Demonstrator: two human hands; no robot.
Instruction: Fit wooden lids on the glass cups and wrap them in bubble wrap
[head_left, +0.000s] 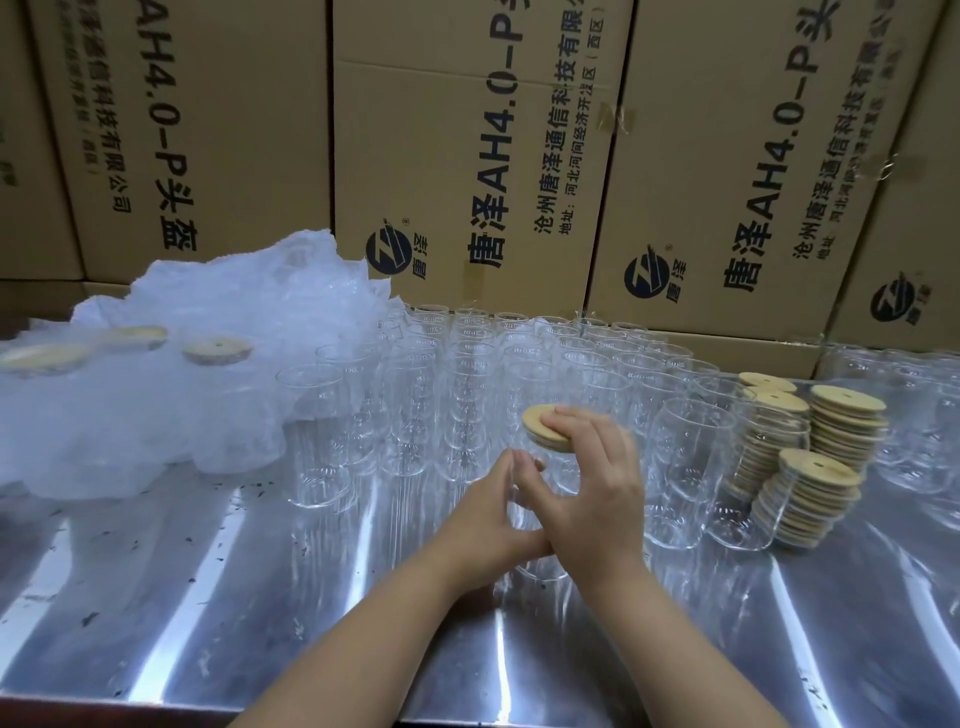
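Across the metal surface (208, 597), at the front of the empty glasses (467, 364): upright glass cup (540, 564) gripped at its side by the left hand (493, 512), wooden lid (535, 422) slightly tilted on its mouth under the right hand (592, 486), fingers flat, probably wanting a straight downward press.

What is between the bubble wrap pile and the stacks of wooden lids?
Rows of empty glass cups, plus the right hand pressing a lid onto one; head view.

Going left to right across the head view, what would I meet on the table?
Bubble wrap pile, front-left empty cup, left hand gripping the held cup, right hand pressing a wooden lid, lid stacks.
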